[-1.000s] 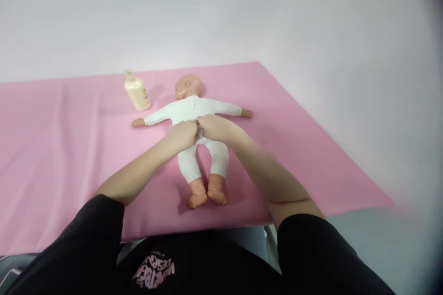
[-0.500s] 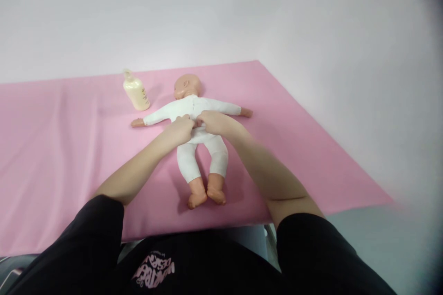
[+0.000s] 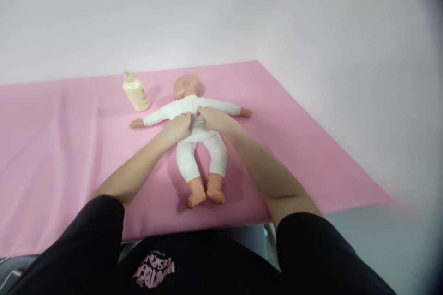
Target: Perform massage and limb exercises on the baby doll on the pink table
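On the pink cloth (image 3: 297, 161) lies the doll (image 3: 199, 135), limbs spread, with the left hand (image 3: 180, 126) and right hand (image 3: 215, 119) touching its trunk, a narrow gap between them; each grip is curled, and whether either pinches anything I cannot tell; best to press lightly and evenly, both hands level across the middle

Top (image 3: 214, 262): black, matte cloth
Print (image 3: 154, 269): pink, chunky slanted capitals in stacked rows, one seemingly reading DESIGN; smaller line above too tiny to read
Left sleeve (image 3: 92, 233): black, short, loose, ending near the elbow
Right sleeve (image 3: 311, 244): matching black, equally short
Forearms (image 3: 140, 166): bare
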Demonstrator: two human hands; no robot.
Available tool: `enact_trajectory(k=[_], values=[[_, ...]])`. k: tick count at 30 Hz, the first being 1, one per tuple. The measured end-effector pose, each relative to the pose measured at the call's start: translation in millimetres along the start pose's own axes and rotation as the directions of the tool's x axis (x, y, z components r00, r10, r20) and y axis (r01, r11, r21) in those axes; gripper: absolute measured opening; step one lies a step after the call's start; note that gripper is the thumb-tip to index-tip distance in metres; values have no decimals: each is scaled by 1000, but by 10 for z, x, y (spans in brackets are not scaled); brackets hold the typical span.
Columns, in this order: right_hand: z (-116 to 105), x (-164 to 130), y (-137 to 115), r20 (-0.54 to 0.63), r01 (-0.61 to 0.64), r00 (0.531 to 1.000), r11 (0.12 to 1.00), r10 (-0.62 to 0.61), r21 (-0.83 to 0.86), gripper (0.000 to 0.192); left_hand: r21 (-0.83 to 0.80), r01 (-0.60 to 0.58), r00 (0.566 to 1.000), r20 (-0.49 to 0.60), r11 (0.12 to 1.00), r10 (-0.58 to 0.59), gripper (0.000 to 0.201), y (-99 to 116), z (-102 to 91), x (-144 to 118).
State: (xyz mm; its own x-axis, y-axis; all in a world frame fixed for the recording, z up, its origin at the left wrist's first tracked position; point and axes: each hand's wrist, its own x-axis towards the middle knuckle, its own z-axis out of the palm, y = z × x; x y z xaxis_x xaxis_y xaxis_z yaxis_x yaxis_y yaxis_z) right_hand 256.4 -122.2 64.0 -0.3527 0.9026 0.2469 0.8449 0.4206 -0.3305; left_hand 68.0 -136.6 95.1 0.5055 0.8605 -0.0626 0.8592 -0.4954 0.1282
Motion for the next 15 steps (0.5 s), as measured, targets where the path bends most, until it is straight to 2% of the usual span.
enact_trajectory(k=[3, 5, 9, 15], values=[[-70, 5, -91, 96, -19, 995, 999, 23, -44, 47, -13, 2, 1000, -25, 1000, -2, 44, -20, 46, 21], [-69, 23, -105, 96, -37, 995, 998, 43, -57, 52, -23, 34, 998, -43, 999, -35, 46, -25, 80, 31], [29, 85, -35, 49, -50, 997, 992, 56, -112, 49, -76, 126, 987, -94, 989, -133, 41, -28, 140, 70], [152, 141, 65, -30, -17, 999, 998, 15, -63, 40, -139, 86, 973, -199, 987, -113, 35, -73, 216, 164]])
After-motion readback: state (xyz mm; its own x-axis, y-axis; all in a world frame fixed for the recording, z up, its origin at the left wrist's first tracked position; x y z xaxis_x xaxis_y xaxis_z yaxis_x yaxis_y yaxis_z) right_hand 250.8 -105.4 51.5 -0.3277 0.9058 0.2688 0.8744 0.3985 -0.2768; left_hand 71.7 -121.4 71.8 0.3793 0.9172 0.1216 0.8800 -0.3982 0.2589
